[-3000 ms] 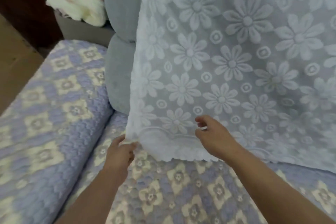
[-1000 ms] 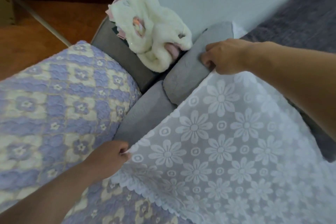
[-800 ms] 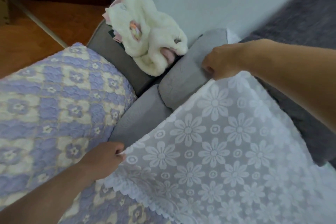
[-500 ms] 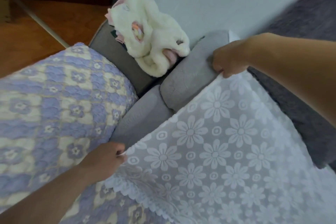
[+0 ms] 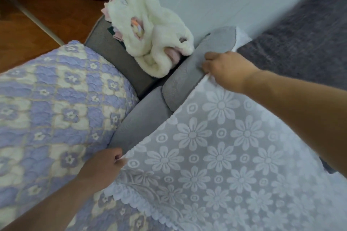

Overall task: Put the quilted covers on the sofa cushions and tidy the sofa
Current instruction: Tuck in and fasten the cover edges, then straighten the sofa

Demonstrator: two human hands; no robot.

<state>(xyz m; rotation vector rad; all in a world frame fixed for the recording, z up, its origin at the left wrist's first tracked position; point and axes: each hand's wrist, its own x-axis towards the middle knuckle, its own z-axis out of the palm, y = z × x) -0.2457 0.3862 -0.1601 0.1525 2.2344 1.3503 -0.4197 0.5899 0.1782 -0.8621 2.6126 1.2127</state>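
A white lace cover with a daisy pattern drapes over the grey back cushion of the sofa. My left hand pinches the cover's lower left edge, near the seat. My right hand grips the cover's upper left edge at the top of the back cushion. A purple and cream quilted cover lies over the armrest on the left. More of that quilted fabric covers the seat below the lace.
A fluffy white garment with pink parts lies bundled on the grey sofa corner behind the armrest. A pale wall rises behind the sofa. Brown wooden floor shows at the upper left.
Three seconds ago both hands held the lace cover's bottom edge. Since then my right hand has gone up to the cushion top and slid down its left edge. My left hand has stayed put.
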